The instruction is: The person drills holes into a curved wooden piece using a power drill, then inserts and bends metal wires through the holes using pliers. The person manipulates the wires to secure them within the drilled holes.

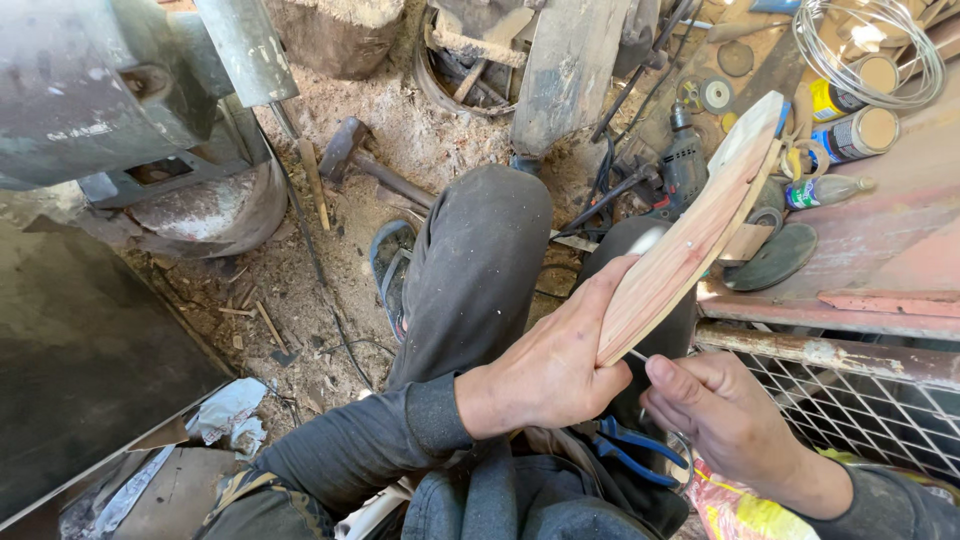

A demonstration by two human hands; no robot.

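Wooden board (700,225) pale, smooth-planed, matt; metal mesh (860,410) rusty; pliers handles (640,455) blue plastic.

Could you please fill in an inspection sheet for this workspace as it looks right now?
Surface: dirt floor strewn with sawdust and wood scraps.
Job's things: curved wooden piece held up on edge; thin nail or wire at its lower end; blue-handled pliers on the lap.
Clutter: hammer, spray cans, wire coil, grinding discs, dark disc, crumpled paper.
Grippers: left hand grips the wooden piece's lower end; right hand pinches the thin nail or wire.
Cables: black cords near the power drill.
Surroundings: grey machine, rusty metal bench, wire mesh, sandal.
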